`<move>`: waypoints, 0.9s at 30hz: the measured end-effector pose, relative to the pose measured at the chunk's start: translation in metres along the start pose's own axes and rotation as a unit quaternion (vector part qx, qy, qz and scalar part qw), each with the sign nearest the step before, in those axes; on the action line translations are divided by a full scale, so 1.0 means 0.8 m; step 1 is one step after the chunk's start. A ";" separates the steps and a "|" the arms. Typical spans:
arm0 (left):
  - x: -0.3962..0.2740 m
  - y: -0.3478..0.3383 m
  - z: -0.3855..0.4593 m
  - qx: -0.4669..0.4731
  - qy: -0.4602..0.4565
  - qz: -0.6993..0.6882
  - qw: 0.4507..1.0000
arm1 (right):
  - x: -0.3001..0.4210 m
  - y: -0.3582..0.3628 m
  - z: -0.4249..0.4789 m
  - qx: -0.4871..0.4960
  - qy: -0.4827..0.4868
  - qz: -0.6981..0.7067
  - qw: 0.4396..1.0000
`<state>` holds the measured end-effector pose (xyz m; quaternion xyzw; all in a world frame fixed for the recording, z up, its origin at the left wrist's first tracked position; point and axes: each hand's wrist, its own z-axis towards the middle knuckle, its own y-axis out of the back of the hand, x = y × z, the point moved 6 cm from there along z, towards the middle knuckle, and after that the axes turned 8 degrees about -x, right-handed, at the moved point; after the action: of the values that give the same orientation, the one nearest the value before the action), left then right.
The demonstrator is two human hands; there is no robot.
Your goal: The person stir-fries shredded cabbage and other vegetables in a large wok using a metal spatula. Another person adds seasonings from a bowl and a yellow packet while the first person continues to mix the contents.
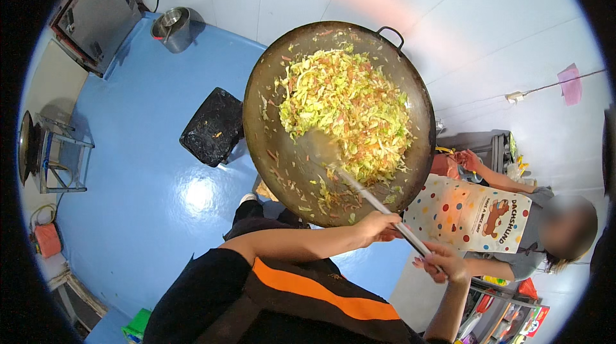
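Note:
A large, dark metal wok (288,190) fills the middle of the view. Chopped cabbage mixed with reddish shreds (346,113) is heaped in its upper and right part. A long-handled metal spatula or ladle (365,193) reaches into the wok; its blurred head lies at the heap's lower left edge. My left hand (382,227) is closed around the handle near the wok's lower rim. Further up the handle, towards its end, my right hand (440,262) also grips it. Both hands are outside the wok.
Right of the wok stands a person in a dotted apron (462,214), near a shelf with packages (505,315). A black-covered container (211,127) is left of the wok. Metal pots (175,31) stand on the blue floor by the wall; a metal stand (67,161) is at far left.

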<state>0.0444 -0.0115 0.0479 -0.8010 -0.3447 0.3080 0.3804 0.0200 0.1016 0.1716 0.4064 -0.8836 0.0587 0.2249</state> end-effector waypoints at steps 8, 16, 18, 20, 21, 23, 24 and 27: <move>-0.128 0.169 -0.017 -0.364 -0.319 0.087 0.871 | 0.072 -0.171 0.123 0.076 0.113 0.099 0.986; -0.202 0.087 0.032 -0.355 -0.184 0.494 0.772 | 0.050 -0.146 0.167 0.374 0.115 0.614 0.685; -0.163 0.060 0.025 -0.312 -0.208 0.501 0.780 | 0.020 -0.138 0.132 0.342 0.135 0.611 0.701; -0.113 0.052 0.009 -0.205 -0.226 0.372 0.877 | -0.013 -0.142 0.092 0.316 0.120 0.619 0.709; -0.084 0.050 0.008 -0.129 -0.216 0.280 0.927 | -0.029 -0.145 0.072 0.331 0.104 0.620 0.704; -0.035 0.037 -0.013 -0.029 -0.147 0.191 0.970 | -0.040 -0.156 0.033 0.389 0.093 0.621 0.674; -0.013 0.032 -0.025 0.003 -0.094 0.131 0.987 | -0.036 -0.161 0.010 0.383 0.081 0.631 0.670; 0.022 0.005 -0.057 0.143 0.076 -0.062 0.985 | -0.015 -0.160 -0.049 0.295 0.017 0.678 0.673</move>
<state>0.0901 -0.0181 0.0642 -0.7361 -0.3163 0.2687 0.5347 0.1363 0.0364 0.1912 -0.2598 -0.8492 0.4597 0.0063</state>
